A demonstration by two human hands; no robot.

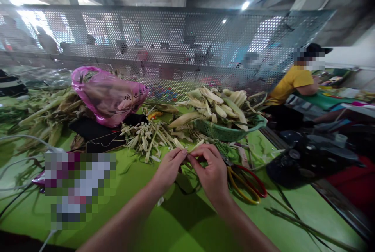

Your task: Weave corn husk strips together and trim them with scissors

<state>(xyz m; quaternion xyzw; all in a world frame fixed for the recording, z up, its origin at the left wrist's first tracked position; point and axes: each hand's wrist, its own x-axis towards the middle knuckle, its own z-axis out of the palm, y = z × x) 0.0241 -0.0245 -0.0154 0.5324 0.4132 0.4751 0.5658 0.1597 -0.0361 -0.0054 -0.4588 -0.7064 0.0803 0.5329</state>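
My left hand (171, 166) and my right hand (211, 170) meet over the green table, thumbs and fingertips pinched close together. Between them is a pale strip of corn husk (196, 146), its two ends sticking up above the fingers. A dark thin band hangs below the hands; what it is I cannot make out. Just beyond lies a heap of cut husk pieces (149, 136). Close to my right hand rest scissors (247, 183) with yellow and red handles. Behind them a green basket (231, 131) is piled with dried corn husks (222, 105).
A pink plastic bag (109, 95) stands at the back left beside leafy stalks (47, 117). White cables (23, 156) run along the left side. A black object (295, 166) sits on the right edge. A person in a yellow shirt (293, 80) sits beyond, near a perforated metal screen (175, 45).
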